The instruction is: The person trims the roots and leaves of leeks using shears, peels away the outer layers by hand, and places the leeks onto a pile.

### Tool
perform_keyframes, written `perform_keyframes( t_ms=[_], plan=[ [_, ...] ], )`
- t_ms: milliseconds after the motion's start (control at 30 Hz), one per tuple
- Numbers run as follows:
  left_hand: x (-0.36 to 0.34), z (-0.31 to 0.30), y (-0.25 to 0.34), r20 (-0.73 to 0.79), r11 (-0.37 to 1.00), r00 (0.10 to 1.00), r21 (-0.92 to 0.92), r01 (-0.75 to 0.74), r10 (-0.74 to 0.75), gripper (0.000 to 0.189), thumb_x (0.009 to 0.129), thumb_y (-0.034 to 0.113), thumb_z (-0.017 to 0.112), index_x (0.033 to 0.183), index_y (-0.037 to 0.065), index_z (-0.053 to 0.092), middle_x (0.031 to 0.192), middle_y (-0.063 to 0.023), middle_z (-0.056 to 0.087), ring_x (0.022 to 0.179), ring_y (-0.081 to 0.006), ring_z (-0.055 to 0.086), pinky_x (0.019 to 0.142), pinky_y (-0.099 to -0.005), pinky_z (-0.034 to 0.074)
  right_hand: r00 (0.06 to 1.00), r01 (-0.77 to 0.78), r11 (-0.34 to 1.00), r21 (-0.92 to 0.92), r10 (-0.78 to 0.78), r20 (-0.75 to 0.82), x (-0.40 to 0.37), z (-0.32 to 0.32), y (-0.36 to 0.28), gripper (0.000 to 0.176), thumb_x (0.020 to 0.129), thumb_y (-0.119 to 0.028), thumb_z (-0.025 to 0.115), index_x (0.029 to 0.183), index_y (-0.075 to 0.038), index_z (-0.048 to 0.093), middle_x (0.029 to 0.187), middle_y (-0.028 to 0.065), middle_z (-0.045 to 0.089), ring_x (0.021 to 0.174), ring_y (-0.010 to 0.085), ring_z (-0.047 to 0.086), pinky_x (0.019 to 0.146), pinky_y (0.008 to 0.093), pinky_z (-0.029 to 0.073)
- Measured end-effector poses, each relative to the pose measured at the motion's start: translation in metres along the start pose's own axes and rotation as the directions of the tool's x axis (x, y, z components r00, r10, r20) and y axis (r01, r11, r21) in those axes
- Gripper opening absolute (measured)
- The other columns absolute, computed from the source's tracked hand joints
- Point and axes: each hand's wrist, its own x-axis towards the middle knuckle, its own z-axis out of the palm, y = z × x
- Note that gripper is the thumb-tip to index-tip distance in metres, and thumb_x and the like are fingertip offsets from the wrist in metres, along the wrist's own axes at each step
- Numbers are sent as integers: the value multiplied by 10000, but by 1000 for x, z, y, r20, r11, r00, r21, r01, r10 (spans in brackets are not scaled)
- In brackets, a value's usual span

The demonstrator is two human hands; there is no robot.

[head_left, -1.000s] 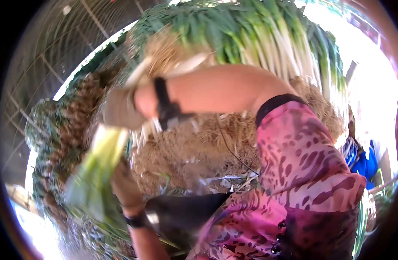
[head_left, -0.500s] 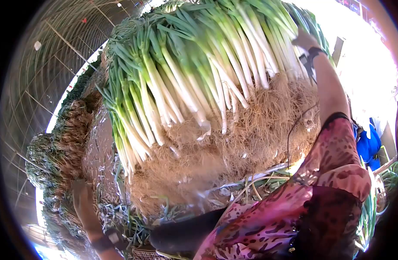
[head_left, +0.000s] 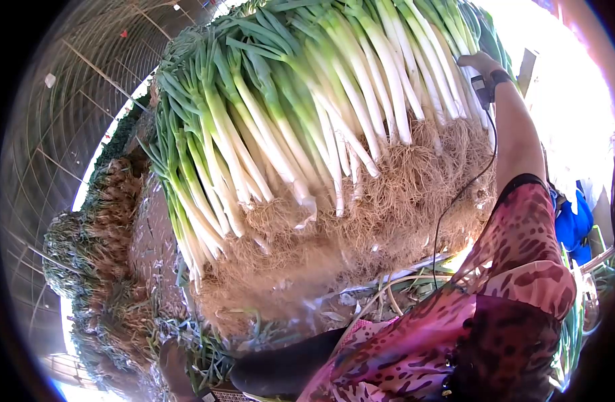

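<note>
A thick row of long green onions point(head_left: 291, 157) lies across the pile in front of me, green leaves away from me, white stalks and matted brown roots point(head_left: 415, 181) toward me. At the row's right end, my right hand point(head_left: 483, 65) is closed around green onion stalks just above the white part; its fingertips are partly hidden. A small black device point(head_left: 482, 92) with a thin dark cable is strapped at that wrist. Low at the left, my left hand point(head_left: 175, 365) hangs beside loose green leaves point(head_left: 210, 355), apart from the row. Its fingers are dark and blurred.
Another long heap of rooted plants point(head_left: 110, 234) stretches along the left, past a strip of bare soil point(head_left: 167, 248). Leaf scraps litter the ground near my dark-clad leg point(head_left: 284, 365). A blue item point(head_left: 575, 224) is at the right. Arched greenhouse ribs point(head_left: 73, 100) rise behind.
My left hand has moved down and to the right, nearer my leg. My right hand has shifted slightly right, and the stalks below it show more clearly.
</note>
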Motion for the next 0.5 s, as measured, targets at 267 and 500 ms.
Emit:
perform_keyframes(
  t_ms=[267,500],
  plan=[
    [42,-106,-99,48,976,997,208,-62,53,260,946,151,613,1176,31,618,960,-25,633,798,-159,650,644,-250,512,979,-205,978,38,205,6,-26,-6,45,489,758,-337,762,1180,-93,726,1123,160,669,933,254,634,778,424,528],
    [16,-98,-118,169,982,976,-109,154,-134,221,940,135,621,1135,31,635,820,7,585,673,-106,579,536,-234,448,974,-212,834,-510,140,-176,58,10,47,688,730,-307,732,1267,94,577,1274,234,652,1202,338,639,1026,387,504]
  ],
)
